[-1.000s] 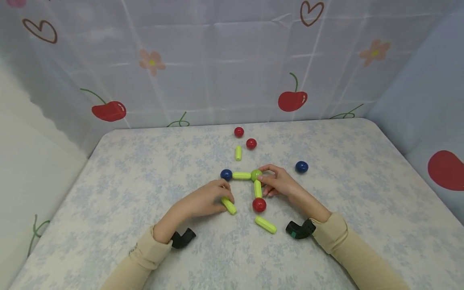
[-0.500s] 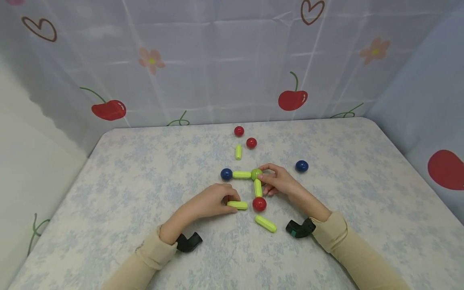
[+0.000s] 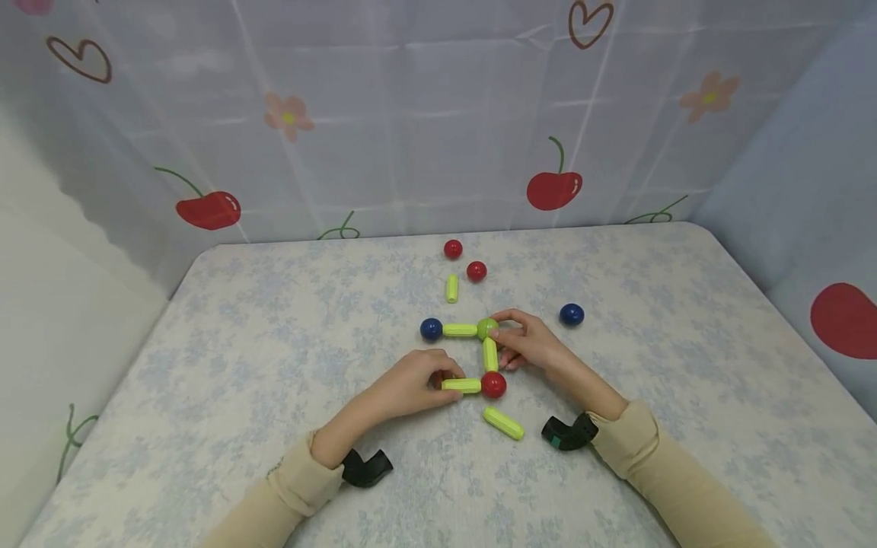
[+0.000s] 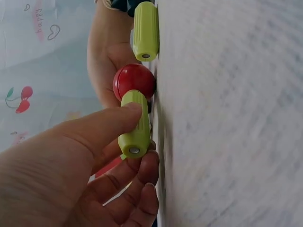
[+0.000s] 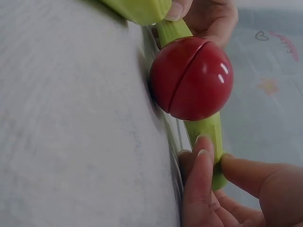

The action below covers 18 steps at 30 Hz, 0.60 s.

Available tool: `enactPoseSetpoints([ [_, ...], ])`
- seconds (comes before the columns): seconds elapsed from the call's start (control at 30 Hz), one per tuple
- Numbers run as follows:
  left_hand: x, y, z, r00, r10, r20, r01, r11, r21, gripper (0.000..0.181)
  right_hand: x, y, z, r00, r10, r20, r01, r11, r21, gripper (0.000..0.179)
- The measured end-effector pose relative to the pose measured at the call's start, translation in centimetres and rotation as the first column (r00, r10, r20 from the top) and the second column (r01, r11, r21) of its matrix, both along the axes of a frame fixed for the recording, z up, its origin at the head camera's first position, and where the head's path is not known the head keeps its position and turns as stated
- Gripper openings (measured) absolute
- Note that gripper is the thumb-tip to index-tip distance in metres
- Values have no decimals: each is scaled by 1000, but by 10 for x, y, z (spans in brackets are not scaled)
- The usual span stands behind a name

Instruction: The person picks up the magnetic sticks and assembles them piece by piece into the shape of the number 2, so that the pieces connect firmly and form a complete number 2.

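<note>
My left hand (image 3: 414, 384) pinches a yellow-green rod (image 4: 134, 130) between thumb and fingers. The rod's far end touches a red ball (image 3: 493, 385), and a small metal disc shows in its near end. My right hand (image 3: 530, 346) holds a green ball (image 3: 487, 329) with thumb and index finger. A yellow-green upright rod (image 3: 489, 355) joins the green ball to the red one; in the right wrist view some right fingertips (image 5: 203, 153) lie against it. Leftward from the green ball, another rod (image 3: 460, 330) leads to a blue ball (image 3: 431, 329), making a C-shaped chain.
A loose yellow-green rod (image 3: 503, 423) lies just in front of the red ball. Farther back are a short rod (image 3: 452, 288) and two red balls (image 3: 476, 271). A second blue ball (image 3: 572, 314) sits right of the right hand. Black wrist devices (image 3: 570, 432) hang by both cuffs.
My left hand has moved right and turned its rod from slanted to level, bringing the end against the red ball. The right hand stays on the green ball.
</note>
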State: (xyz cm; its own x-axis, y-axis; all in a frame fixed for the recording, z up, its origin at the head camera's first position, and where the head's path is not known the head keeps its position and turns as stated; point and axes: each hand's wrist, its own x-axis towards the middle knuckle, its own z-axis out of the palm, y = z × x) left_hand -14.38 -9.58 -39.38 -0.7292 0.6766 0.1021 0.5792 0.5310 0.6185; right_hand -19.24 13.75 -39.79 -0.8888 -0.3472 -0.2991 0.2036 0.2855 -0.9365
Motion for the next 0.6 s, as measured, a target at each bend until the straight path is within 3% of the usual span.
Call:
enactPoseSetpoints([
  [0.17,-1,2,-4,1000,20,9,-20,1000,22,15,2,1,3,999,20,-35,-19,999,25,45],
  [0.3,-1,3,-6,999,40,17,-41,998,47,15,8,4,6,984,94,-150,-81,993,92,50],
  [0.43,0,3,-6,998,52,19,-53,996,65,15,22,12,9,923,225,-311,-165,964,208,56],
  [0.6,0,1,-7,998,64,26,-66,995,79,16,42,19,12,833,391,-391,-312,916,251,54],
])
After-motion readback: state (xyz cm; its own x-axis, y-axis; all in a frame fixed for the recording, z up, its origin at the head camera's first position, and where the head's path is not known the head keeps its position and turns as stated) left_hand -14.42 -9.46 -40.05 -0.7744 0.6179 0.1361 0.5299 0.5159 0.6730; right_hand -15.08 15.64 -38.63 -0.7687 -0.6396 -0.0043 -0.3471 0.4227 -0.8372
